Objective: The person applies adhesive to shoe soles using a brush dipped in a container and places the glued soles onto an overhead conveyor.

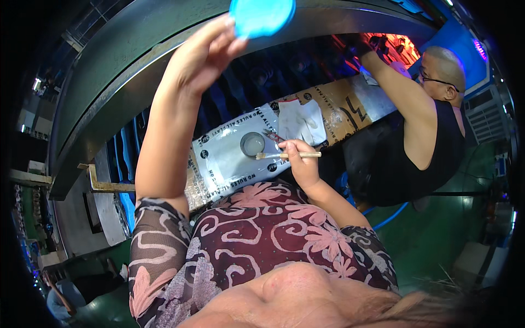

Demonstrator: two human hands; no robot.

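Observation:
My left hand point(208, 52) is raised high at the far side, its fingers closed at the edge of a bright blue, round, flat piece point(262, 16). The top of that piece is cut off by the picture's edge. Low over the board, my right hand point(302, 164) grips a small wooden-handled brush point(306, 154), bristles pointing left. Just beyond the bristles stands a small round cup point(252, 144) of cloudy, pale contents. Red-handled snips or pliers point(273, 135) lie between the cup and my right hand. White cloth gloves point(301, 120) rest just beyond.
Printed plastic sheeting point(219, 164) and cardboard point(336, 101) cover the board before me. A long green metal beam point(109, 87) arches overhead on the far side, above rows of dark blue parts point(235, 90). To the right, a co-worker point(432, 126) reaches toward a red-lit area point(396, 49).

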